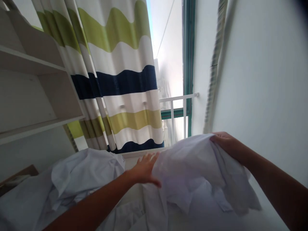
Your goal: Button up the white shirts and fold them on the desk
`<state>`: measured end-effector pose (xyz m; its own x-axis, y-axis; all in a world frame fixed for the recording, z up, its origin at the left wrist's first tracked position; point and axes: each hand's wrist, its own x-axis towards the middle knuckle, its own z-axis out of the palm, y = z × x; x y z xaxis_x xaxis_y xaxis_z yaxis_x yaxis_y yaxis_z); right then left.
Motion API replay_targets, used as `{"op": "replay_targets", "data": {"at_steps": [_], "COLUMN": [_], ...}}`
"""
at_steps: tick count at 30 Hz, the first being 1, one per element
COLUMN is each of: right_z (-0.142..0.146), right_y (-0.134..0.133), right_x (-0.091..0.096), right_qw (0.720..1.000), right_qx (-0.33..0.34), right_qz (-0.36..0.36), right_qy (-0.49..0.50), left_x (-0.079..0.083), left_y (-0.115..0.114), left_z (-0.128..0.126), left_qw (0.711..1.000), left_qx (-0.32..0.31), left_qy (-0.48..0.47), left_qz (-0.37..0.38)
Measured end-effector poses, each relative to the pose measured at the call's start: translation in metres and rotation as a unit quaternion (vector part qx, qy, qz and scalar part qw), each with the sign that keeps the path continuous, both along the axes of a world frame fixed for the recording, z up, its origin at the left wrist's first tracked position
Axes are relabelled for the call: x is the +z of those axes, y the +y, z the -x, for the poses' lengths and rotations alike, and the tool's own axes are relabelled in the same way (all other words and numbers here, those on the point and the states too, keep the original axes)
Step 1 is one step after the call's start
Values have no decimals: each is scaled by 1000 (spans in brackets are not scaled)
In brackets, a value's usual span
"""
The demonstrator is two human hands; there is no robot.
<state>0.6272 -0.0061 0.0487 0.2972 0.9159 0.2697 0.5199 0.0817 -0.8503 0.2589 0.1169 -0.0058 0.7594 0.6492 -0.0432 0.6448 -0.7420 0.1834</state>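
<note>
A crumpled white garment (192, 173) is lifted in front of me, its cloth hanging in folds. My right hand (228, 144) is closed on its top right edge and holds it up. My left hand (145, 170) reaches into the cloth from the left, fingers stretched out against it, thumb below. More white fabric (79, 179) lies bunched low on the left, beneath my left forearm.
A curtain (120, 80) with green, white and navy stripes hangs ahead, beside a bright window (170, 48) with a white rail (178, 98). Pale shelves (36, 80) stand at the left. A plain white wall (264, 80) fills the right.
</note>
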Motion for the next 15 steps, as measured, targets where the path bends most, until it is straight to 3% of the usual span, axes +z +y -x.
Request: {"op": "replay_targets", "data": {"at_steps": [3, 6, 8, 10, 13, 15], "right_z": [-13, -1, 23, 51, 87, 102], "right_y": [-15, -25, -24, -17, -1, 8], "right_x": [-44, -83, -101, -116, -138, -151], "right_qw": [984, 956, 932, 909, 894, 889], "right_qx": [4, 76, 162, 208, 221, 216], "right_qz": [105, 97, 107, 125, 170, 190], "right_qy": [-140, -265, -307, -339, -352, -356], "left_x": [-65, -100, -113, -121, -126, -122], "left_y": [-14, -15, -10, -2, 12, 23], "left_z": [62, 129, 170, 206, 253, 277], "left_qw": [990, 974, 969, 971, 975, 976], "left_qx": [53, 145, 173, 155, 117, 123], "left_qy": [123, 138, 140, 127, 104, 96], "left_qz": [-42, -103, -111, -129, -155, -151]}}
